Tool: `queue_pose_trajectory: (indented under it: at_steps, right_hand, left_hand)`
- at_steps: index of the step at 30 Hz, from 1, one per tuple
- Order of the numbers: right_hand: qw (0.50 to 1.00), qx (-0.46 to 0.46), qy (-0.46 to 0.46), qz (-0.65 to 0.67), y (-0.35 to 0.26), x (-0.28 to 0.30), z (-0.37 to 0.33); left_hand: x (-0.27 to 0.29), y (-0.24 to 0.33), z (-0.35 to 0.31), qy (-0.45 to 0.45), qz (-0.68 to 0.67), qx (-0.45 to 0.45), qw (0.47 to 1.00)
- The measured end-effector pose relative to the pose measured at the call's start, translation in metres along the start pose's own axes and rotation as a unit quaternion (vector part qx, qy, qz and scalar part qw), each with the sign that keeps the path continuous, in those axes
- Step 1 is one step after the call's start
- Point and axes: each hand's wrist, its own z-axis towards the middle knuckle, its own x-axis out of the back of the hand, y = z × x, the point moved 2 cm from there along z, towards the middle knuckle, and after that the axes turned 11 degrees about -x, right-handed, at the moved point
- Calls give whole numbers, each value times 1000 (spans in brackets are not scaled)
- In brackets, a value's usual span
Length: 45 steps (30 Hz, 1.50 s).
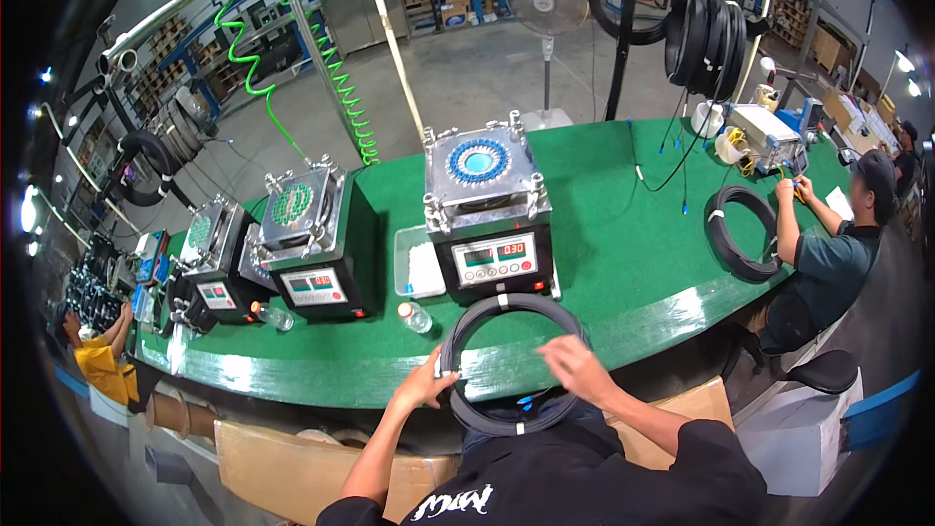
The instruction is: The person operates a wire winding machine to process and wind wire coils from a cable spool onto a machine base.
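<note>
A coil of black cable [536, 307], bound with white ties, stands tilted between the bench's front edge and my lap. My left hand [426, 382] is closed round the left side of its ring. Over the coil's right side is my right hand [577, 367], its fingers drawn together and pointing left across the opening. Whether they pinch anything is too small to tell. Blue connectors [526, 401] show inside the ring near its bottom. Just beyond the coil sits a machine [497, 263] with a red digital display and a metal top plate carrying a ring of blue-and-white parts.
Left of that machine are a clear tray [401, 278] with white material and an orange-capped bottle [416, 319]. Two similar machines [310, 282] [216, 294] stand farther left on the green bench [623, 234]. At right, a co-worker [838, 253] sits by another black coil [721, 239].
</note>
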Motion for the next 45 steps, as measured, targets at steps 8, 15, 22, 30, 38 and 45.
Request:
queue_pose_trajectory:
  at_steps: [8,15,22,30,38,45]
  right_hand:
    - [934,-334,97,-81,82,-6,-23]
    - [935,-277,111,194,62,6,-47]
    - [887,-258,129,362,-12,100,-69]
    - [935,-63,312,158,-96,275,1]
    - [848,-20,508,-150,-116,384,136]
    - [854,-41,499,-140,-35,431,259]
  left_hand:
    - [-14,-33,2,16,-64,-65,996]
    - [-31,-46,-8,123,88,-212,966]
    - [-14,98,-37,139,28,-282,949]
    - [51,310,-28,200,104,-499,837]
    - [136,463,68,284,200,-602,719]
    - [201,510,238,311,289,-455,782]
